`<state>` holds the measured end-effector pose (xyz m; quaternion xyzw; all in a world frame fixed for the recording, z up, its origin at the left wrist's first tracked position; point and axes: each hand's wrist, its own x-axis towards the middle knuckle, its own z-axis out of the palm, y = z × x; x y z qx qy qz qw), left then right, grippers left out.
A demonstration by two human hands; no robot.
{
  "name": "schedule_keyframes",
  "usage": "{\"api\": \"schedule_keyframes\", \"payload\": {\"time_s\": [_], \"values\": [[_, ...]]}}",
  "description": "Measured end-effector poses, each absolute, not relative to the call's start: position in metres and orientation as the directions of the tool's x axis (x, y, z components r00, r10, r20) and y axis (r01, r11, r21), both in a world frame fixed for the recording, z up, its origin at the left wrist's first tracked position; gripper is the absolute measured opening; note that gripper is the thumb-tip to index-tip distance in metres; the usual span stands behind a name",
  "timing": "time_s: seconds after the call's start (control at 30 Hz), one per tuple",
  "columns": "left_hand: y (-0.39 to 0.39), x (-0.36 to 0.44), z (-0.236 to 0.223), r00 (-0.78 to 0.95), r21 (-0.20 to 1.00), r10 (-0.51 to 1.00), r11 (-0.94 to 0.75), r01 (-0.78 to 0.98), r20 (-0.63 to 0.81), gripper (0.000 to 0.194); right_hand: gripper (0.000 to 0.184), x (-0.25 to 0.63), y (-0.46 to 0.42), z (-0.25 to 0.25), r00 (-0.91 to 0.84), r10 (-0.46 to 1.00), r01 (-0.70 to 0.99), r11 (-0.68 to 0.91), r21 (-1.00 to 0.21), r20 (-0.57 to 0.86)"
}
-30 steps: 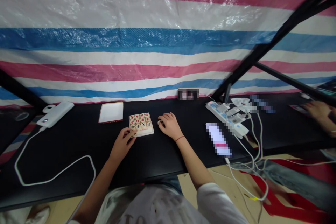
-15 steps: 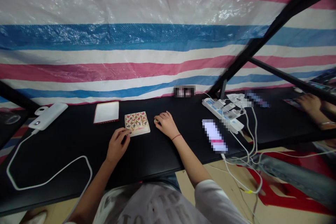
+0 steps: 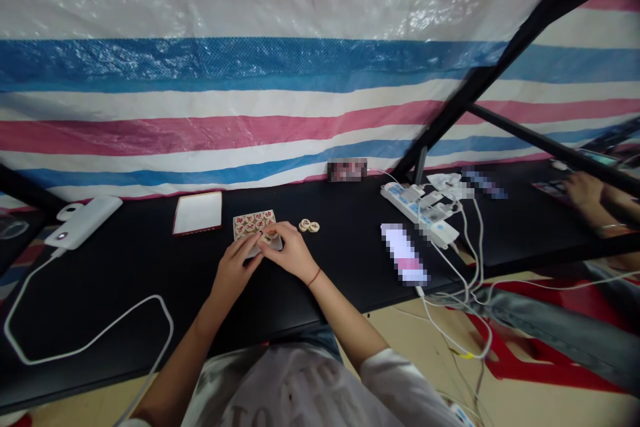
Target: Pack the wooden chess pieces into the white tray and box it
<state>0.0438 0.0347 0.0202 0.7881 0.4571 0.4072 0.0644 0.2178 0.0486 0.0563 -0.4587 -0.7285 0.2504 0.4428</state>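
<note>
On the black desk (image 3: 345, 220), below and left of the frame's centre, a small box (image 3: 253, 253) had its far rows filled with round pieces (image 3: 251, 227), while a few loose pieces (image 3: 313, 227) lay outside, just right. The left hand (image 3: 233, 271) and right hand (image 3: 291, 255) met over its near side, half-curled around one piece (image 3: 267, 239), grip unclear, hiding the rest. A shallow lid (image 3: 199, 212) lay off at left; a phone (image 3: 404, 253) at right, well apart.

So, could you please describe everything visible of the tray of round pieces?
The tray is pale, shallow and roughly square, lying flat on the black table. It holds rows of round, wooden-looking pieces; the far row bears red characters. The left hand and right hand hide parts of its near half; whether they touch the tray is unclear.
</note>
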Motion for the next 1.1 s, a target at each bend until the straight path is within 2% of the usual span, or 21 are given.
{"api": "schedule_keyframes", "payload": {"time_s": [0.2,0.33,0.4,0.5,0.6,0.7,0.9,1.1], "values": [[0.042,0.036,0.036,0.210,0.496,0.793,-0.538,0.682,0.571,0.028,0.022,0.215,0.057,0.054,-0.185,0.895,0.375,0.445,-0.813,0.405],[0.053,0.020,0.038,0.097,0.567,0.820,-0.469,0.677,0.563,0.020,0.025,0.222,0.069,0.043,0.013,0.931,0.334,0.339,-0.879,0.365],[0.056,0.014,0.033,0.119,0.586,0.834,-0.472,0.658,0.539,0.014,0.026,0.225,0.071,0.038,0.089,0.943,0.294,0.283,-0.913,0.321],[0.058,0.012,0.026,0.271,0.522,0.822,-0.536,0.664,0.500,0.008,0.026,0.226,0.068,0.030,0.091,0.956,0.259,0.248,-0.934,0.279],[0.058,0.018,0.022,0.435,0.365,0.790,-0.595,0.717,0.433,0.005,0.026,0.225,0.063,0.024,0.071,0.963,0.242,0.235,-0.942,0.258],[0.059,0.023,0.021,0.503,0.252,0.769,-0.617,0.746,0.395,0.007,0.026,0.225,0.060,0.020,0.076,0.965,0.243,0.226,-0.944,0.250],[0.057,0.021,0.016,0.519,0.219,0.756,-0.628,0.746,0.400,0.016,0.028,0.227,0.060,0.015,0.076,0.963,0.274,0.229,-0.934,0.259],[0.053,0.021,0.010,0.478,0.227,0.766,-0.604,0.764,0.430,0.015,0.028,0.220,0.055,0.012,0.000,0.969,0.296,0.237,-0.925,0.248]]}}
